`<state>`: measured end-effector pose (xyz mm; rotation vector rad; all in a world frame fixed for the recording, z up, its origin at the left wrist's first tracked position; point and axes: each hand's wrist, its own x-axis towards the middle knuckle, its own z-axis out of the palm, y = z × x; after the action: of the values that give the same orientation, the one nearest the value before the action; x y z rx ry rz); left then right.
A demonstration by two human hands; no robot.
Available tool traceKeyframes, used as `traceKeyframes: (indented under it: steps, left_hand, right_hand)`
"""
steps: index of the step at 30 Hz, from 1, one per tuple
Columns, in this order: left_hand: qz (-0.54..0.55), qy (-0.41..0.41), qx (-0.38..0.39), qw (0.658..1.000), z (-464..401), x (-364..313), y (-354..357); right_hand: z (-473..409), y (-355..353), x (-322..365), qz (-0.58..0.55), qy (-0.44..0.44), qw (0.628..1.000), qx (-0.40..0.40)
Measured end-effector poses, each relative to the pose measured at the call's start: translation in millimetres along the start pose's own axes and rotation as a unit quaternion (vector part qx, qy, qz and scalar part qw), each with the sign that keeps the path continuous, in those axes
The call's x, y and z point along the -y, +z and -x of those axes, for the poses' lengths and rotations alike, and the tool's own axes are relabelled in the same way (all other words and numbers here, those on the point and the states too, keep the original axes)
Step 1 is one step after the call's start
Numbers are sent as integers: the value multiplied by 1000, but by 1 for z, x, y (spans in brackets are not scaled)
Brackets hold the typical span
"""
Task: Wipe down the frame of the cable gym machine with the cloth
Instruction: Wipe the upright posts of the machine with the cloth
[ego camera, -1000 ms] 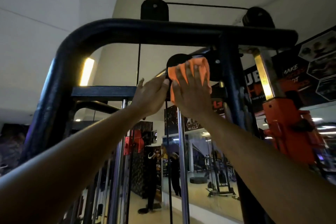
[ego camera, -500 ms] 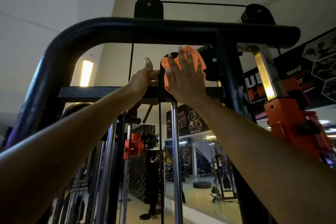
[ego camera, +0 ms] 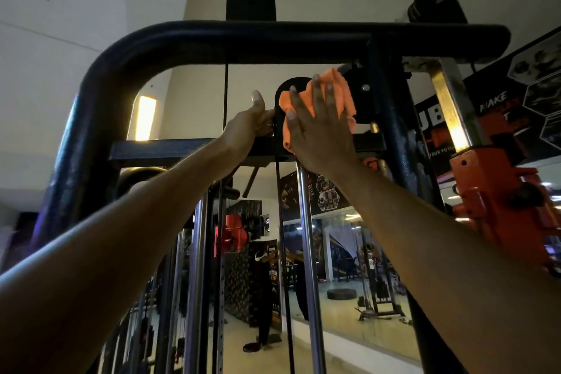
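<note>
The cable machine's dark frame (ego camera: pixel 188 42) arches overhead, with a flat crossbar (ego camera: pixel 170 150) below its top tube. My right hand (ego camera: pixel 321 133) presses an orange cloth (ego camera: pixel 340 91) with straight, spread fingers against a black pulley housing (ego camera: pixel 291 91) above the crossbar. My left hand (ego camera: pixel 252 127) grips the left edge of that housing, thumb pointing up, fingers curled round it. Both arms reach up from the bottom corners of the view.
Chrome guide rods (ego camera: pixel 306 252) and a black cable (ego camera: pixel 226 94) hang below the crossbar. An orange carriage (ego camera: pixel 498 191) sits on a chrome post (ego camera: pixel 452 112) at right. Two black pulleys (ego camera: pixel 250 1) top the frame. A mirror (ego camera: pixel 349 267) behind reflects the gym floor.
My right hand has slid the cloth up and to the right over the pulley housing. My left hand moved from flat beside it to gripping its left edge.
</note>
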<state>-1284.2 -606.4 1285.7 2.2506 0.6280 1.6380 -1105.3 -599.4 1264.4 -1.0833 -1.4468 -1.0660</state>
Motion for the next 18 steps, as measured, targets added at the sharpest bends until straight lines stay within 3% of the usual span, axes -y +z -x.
traceKeyframes:
  steps: [3,6,8,11,13,18]
  left_hand:
    - [-111,36,-4,993,14,5,10]
    - [-338,138,-29,931,26,20,16]
    - [-421,171,-23,890,31,27,20]
    - [-475,194,-10,858,37,32,22]
    - [-498,198,-11,844,37,35,25]
    - [-516,208,-10,831,35,34,41]
  right_hand:
    - [31,3,-7,-17,-54,998,3]
    - [69,-2,-31,34,-79,996,35]
    - [74,-15,-51,48,-38,997,44]
    - [69,-25,-65,29,64,997,41]
    - [68,-22,-48,17,76,996,35]
    - [85,-13,-50,83,-61,994,47]
